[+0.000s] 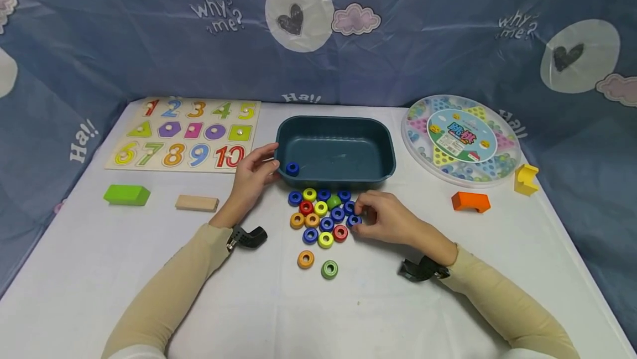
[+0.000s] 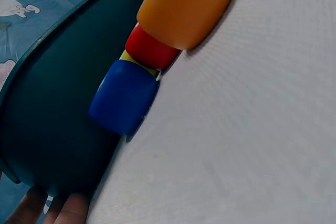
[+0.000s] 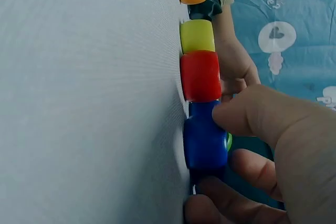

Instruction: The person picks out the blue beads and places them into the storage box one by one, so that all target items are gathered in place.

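Observation:
In the head view, a dark teal plastic basin point(image 1: 335, 177) stands at the middle of the table with one blue ring bead point(image 1: 292, 169) inside. My left hand point(image 1: 251, 179) rests its fingertips against the basin's left outer wall. Below the basin lies a cluster of ring beads in blue, yellow point(image 1: 325, 240), red point(image 1: 340, 233), orange point(image 1: 297, 220) and green. At the cluster's right edge my right hand point(image 1: 388, 218) pinches a blue bead point(image 3: 206, 142) still on the table; the right wrist view shows the thumb on one side and fingers around the other.
A number puzzle board point(image 1: 204, 115) lies back left, with a green block point(image 1: 126, 195) and a wooden block point(image 1: 197, 203) before it. Back right lies a round game box point(image 1: 460, 135), near an orange arch block point(image 1: 470, 201) and a yellow block point(image 1: 526, 180). Blue printed cloth hangs behind.

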A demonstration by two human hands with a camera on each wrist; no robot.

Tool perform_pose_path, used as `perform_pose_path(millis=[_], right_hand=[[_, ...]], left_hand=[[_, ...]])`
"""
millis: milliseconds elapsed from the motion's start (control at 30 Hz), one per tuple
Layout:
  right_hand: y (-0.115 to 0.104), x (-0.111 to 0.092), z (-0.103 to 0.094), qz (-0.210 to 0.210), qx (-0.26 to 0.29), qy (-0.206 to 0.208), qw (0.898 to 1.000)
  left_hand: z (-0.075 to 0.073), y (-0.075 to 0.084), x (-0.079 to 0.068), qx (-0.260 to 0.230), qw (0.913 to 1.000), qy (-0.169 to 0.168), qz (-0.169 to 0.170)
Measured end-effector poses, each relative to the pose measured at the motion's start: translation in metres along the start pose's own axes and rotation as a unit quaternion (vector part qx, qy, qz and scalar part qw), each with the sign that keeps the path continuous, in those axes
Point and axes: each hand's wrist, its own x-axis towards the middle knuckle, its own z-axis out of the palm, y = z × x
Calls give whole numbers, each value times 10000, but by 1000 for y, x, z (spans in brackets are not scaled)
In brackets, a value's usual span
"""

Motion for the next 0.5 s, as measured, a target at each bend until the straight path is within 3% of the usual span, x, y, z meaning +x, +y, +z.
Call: perform_pose_path(millis=[500], right_hand=[[1,0,0,-36,29,-147,9999]], left_hand=[[0,0,1,-37,10000,-23,-77]])
